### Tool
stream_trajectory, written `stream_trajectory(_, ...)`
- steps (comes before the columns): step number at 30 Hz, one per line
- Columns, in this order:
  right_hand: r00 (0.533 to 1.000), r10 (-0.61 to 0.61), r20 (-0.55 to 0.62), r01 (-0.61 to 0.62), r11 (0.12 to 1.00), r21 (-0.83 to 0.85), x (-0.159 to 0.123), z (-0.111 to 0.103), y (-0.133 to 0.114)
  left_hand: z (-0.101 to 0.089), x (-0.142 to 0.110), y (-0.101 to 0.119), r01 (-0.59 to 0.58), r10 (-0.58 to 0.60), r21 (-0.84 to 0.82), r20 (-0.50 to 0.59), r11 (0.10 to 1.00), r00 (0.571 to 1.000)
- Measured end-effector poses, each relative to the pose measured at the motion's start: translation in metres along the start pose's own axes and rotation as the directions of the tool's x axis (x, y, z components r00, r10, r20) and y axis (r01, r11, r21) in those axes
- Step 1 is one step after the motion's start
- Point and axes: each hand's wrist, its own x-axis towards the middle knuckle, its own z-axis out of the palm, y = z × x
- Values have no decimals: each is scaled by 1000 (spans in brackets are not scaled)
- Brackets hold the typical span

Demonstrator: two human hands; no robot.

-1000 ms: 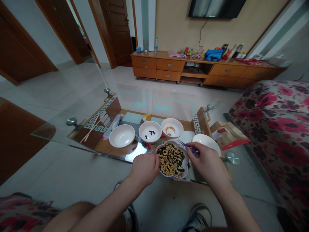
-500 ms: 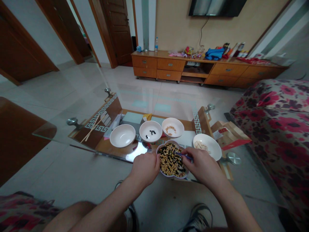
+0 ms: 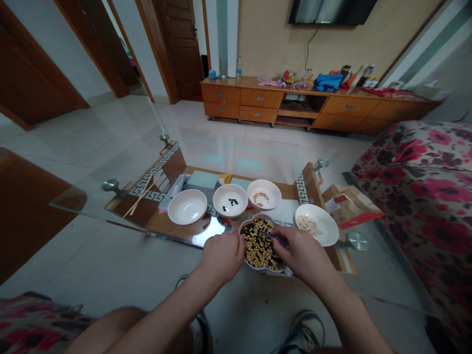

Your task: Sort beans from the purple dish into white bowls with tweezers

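A lobed white bowl (image 3: 260,244) heaped with yellow soybeans and black beans, with some dark green bits among them, stands at the near edge of the glass table. My left hand (image 3: 222,260) grips its left rim. My right hand (image 3: 300,252) pinches slim blue tweezers (image 3: 272,237), their tips over the bean mix. Beyond it stand a white bowl of several black beans (image 3: 230,200) and a white bowl of a few yellow beans (image 3: 264,194). An empty white bowl (image 3: 187,207) sits to the left. A white bowl with pale flakes (image 3: 316,224) lies right of my right hand.
The glass tabletop (image 3: 121,196) has a wooden shelf below holding chopsticks (image 3: 142,196) and papers. A cardboard box (image 3: 350,206) stands by the right table edge, beside a floral sofa (image 3: 424,172). A wooden cabinet (image 3: 295,101) lines the far wall.
My right hand has moved down and left across the bean bowl, with the tweezers now lower over the mix. The bowl of pale flakes has come into full view. My left hand stays on the rim.
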Motion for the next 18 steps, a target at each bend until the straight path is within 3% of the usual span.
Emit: stream_trajectory(18,997,37,71,-33,998,-54,4,3,-5,-4,-1,1,-6,6,-5,13,1000,1000)
